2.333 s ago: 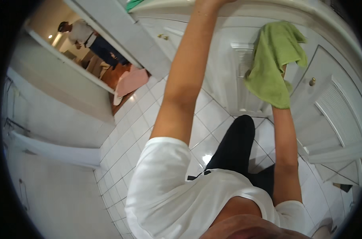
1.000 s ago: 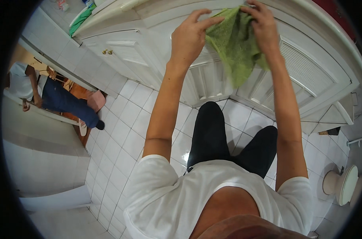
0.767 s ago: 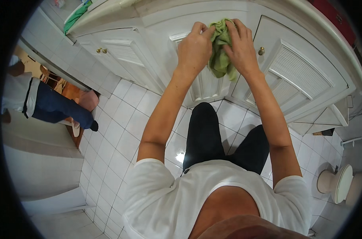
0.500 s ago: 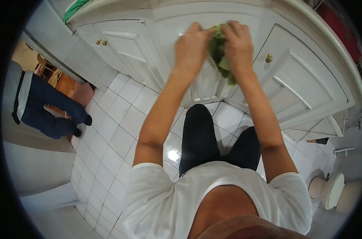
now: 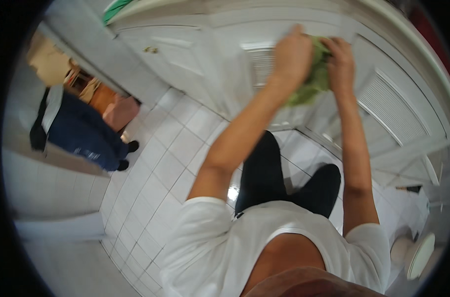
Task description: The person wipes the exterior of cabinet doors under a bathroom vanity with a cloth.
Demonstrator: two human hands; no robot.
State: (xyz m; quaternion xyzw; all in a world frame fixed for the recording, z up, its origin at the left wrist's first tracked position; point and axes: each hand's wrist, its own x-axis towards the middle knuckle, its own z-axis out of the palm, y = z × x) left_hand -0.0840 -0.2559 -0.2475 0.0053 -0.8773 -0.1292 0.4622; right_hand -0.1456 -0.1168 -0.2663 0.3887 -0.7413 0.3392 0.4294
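A green cloth (image 5: 311, 90) hangs bunched between my two hands, in front of the white cabinet doors. My left hand (image 5: 293, 58) is closed on its upper left side, with the back of the hand toward me. On the cloth's right edge, my right hand (image 5: 341, 64) grips with bent fingers. Both arms reach forward from my body. Behind the left hand shows a louvred panel (image 5: 262, 63) of the middle cabinet door; the cloth and hands hide part of that door.
White cabinets curve around the front, with a louvred door (image 5: 390, 106) at right and brass knobs (image 5: 151, 50) at left. A person in dark blue trousers (image 5: 84, 131) stands by the doorway at left. White floor tiles (image 5: 178, 148) lie below; a toilet (image 5: 420, 256) stands at lower right.
The whole view has shifted, so the cabinets and the person appear farther right. My hands still hold the cloth, which now spreads lower and wider between them.
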